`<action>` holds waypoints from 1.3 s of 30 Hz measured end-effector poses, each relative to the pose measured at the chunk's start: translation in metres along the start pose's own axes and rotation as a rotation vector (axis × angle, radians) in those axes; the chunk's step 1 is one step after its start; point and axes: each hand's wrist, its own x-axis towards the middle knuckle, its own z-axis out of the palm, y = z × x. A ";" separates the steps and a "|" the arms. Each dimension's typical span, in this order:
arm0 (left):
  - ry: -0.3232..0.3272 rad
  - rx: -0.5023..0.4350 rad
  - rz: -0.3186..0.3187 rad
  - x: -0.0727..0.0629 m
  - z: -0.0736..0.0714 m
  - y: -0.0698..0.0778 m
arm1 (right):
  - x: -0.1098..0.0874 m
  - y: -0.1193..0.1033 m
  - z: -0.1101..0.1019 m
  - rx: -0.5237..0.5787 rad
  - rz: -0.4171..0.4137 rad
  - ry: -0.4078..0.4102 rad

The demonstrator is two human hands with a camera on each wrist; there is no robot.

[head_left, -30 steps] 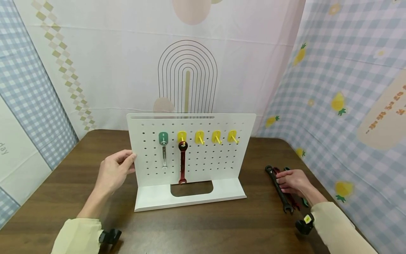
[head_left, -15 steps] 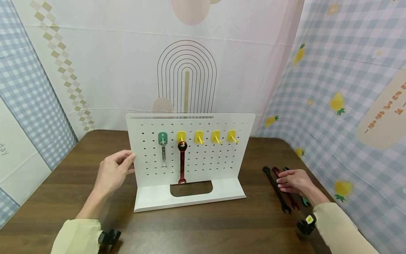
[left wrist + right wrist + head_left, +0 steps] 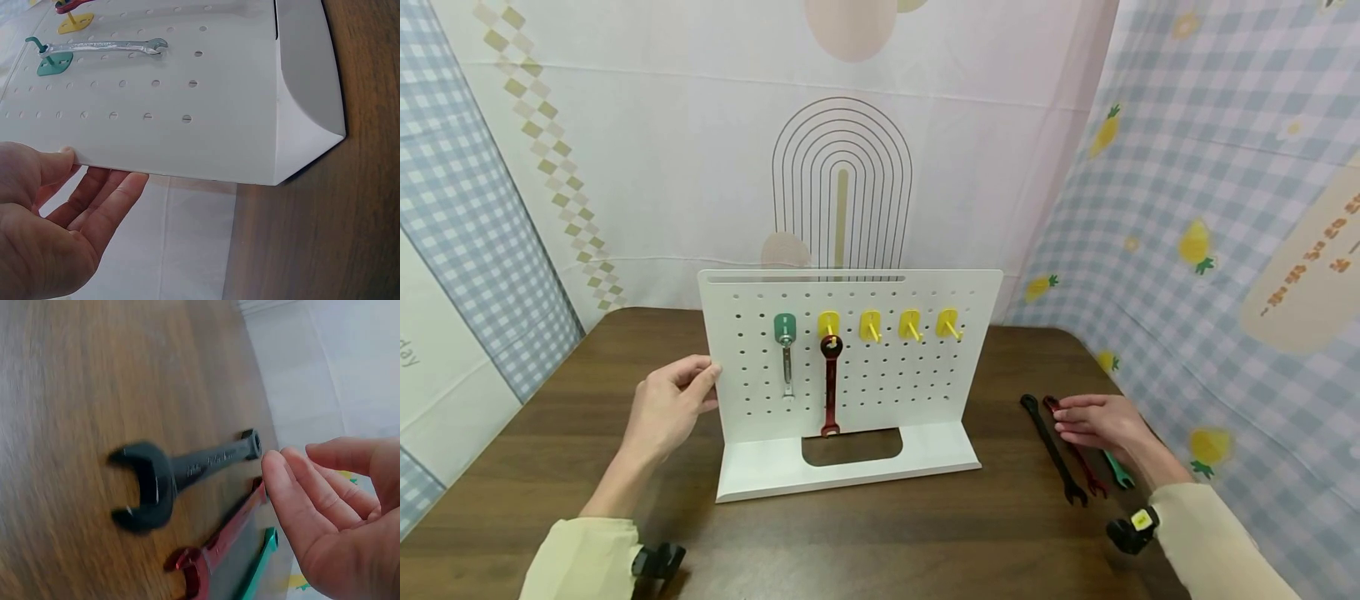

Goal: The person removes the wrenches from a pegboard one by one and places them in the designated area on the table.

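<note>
My left hand [image 3: 670, 404] pinches the left edge of a white pegboard [image 3: 880, 379], thumb at the front face and fingers behind, as the left wrist view shows. My right hand [image 3: 1101, 427] is over three wrenches lying on the table, its fingers loosely bent with nothing between them. The black wrench [image 3: 209, 464] lies leftmost, then the red wrench [image 3: 234, 528], then the green wrench [image 3: 257, 567]. The head view has the hand covering part of the red and green ones. On the board hang a silver wrench [image 3: 787, 371] and a dark red wrench [image 3: 831, 387].
A green hook [image 3: 785, 326] carries the silver wrench, and a yellow hook [image 3: 828, 322] the dark red one. Further right on the board are three bare yellow hooks [image 3: 910, 323]. The brown wooden table [image 3: 880, 542] meets fabric backdrops [image 3: 700, 167] behind and at the sides.
The black wrench has shifted slightly left, widening its gap to the red one. My right hand has risen a little off the wrenches, uncovering more of the green one's near end. Left hand unchanged.
</note>
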 end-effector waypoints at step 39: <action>-0.005 -0.006 0.000 -0.001 0.001 0.000 | -0.031 -0.046 0.107 0.340 -0.133 -0.351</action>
